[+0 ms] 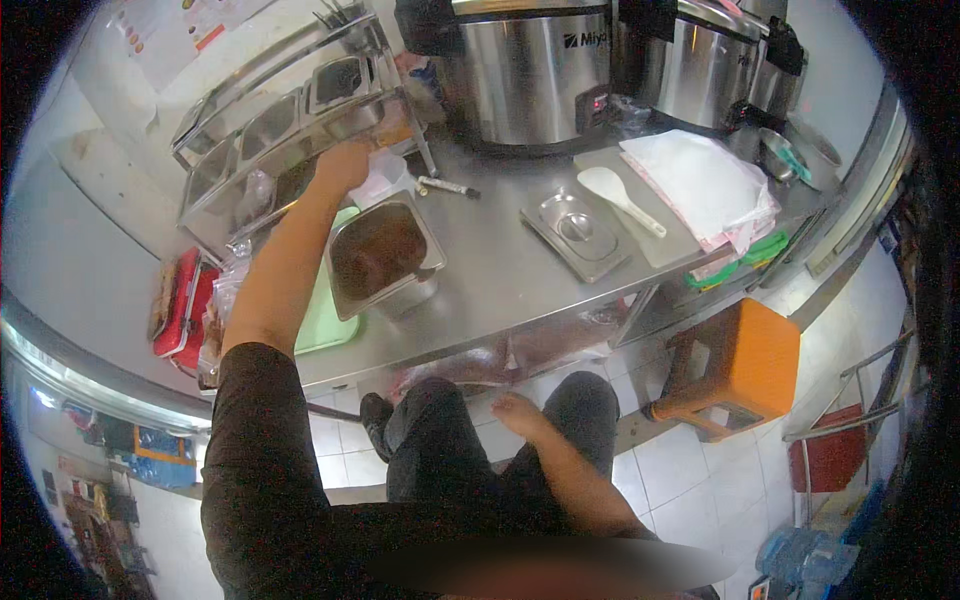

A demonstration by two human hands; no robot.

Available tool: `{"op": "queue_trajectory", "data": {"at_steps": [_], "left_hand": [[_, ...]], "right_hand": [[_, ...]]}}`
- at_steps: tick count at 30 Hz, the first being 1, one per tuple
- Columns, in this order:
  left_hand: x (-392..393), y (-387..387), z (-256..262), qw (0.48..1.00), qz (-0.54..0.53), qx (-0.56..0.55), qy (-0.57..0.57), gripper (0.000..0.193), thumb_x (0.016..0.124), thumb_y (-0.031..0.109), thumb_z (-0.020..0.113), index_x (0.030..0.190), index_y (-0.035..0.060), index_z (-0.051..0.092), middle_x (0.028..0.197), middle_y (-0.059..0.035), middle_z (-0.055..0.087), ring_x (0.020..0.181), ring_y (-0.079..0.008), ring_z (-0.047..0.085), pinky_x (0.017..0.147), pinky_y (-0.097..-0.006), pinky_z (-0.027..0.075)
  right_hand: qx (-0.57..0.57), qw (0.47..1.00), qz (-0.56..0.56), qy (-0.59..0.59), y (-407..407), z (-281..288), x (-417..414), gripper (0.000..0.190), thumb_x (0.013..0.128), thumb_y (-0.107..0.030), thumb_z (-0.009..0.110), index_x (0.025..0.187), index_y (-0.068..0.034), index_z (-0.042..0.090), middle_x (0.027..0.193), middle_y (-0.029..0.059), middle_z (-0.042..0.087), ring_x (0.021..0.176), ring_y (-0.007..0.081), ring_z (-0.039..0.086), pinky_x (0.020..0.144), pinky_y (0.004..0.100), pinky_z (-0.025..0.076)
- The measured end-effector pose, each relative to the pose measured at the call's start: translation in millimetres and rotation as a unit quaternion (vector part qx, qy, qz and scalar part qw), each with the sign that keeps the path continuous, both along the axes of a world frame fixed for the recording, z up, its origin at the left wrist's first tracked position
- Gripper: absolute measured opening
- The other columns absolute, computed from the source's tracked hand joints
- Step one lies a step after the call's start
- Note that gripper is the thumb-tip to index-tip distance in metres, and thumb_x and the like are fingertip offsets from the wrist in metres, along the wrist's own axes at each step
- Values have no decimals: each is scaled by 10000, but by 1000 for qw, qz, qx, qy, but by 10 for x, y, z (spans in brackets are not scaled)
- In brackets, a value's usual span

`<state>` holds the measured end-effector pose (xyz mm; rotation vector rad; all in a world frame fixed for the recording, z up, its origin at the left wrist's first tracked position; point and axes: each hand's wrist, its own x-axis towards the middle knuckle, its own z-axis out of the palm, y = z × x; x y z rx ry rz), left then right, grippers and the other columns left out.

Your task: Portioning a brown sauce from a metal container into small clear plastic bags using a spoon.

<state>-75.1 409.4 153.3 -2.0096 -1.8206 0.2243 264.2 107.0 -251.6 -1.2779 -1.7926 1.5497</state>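
My left hand [346, 166] reaches across the steel table to the front of a metal rack, right beside a translucent plastic container [384, 176]. Its fingers are turned away from me, so whether they grip anything is hidden. Below it, a deep steel food pan [386, 251] holds something dark brown. That pan partly overlaps a pale green board or tray [327, 326]. My right hand [517, 416] hangs over my lap, away from the table, with its fingers loosely curled and blurred; no object shows in it.
Several steel pans fill the tilted rack [262, 139]. Steel rice cookers [532, 82] line the back. A pen-like marker [448, 186], steel lid [576, 226], white rice paddle [619, 199] and paper sheets [697, 184] lie on the table [495, 277]. An orange stool [757, 367] stands right.
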Motion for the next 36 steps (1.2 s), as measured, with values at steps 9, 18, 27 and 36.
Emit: {"op": "queue_trajectory", "data": {"at_steps": [9,18,27,36], "left_hand": [[24,-298,262,997,14,77,-24,241,844,162,551,977,-3,668,932,-227,686,890,-409,665,804,-496,534],[947,-2026,941,862,-291,330,-251,97,824,85,632,904,61,682,919,-141,664,861,-326,628,762,-428,493],[1512,-3595,-485,820,-320,-96,-465,97,819,60,684,915,56,700,833,-125,674,751,-282,642,669,-378,495],[957,-3388,-2910,811,-95,-204,-541,144,838,131,670,929,20,680,800,-153,670,707,-276,653,662,-374,503]], "right_hand": [[-59,997,-28,39,26,134,-10,376,833,-395,720,914,-32,659,855,82,676,806,216,634,762,350,500],[156,987,22,-35,142,-761,28,403,831,-403,725,918,-14,666,874,102,686,854,224,656,797,348,506],[-72,993,-66,73,-82,578,-32,353,885,-363,703,974,-22,687,874,50,687,831,147,611,765,314,485],[145,985,31,83,-320,1005,-319,296,863,-248,742,1018,-19,633,895,80,644,820,192,631,729,319,512]]}}
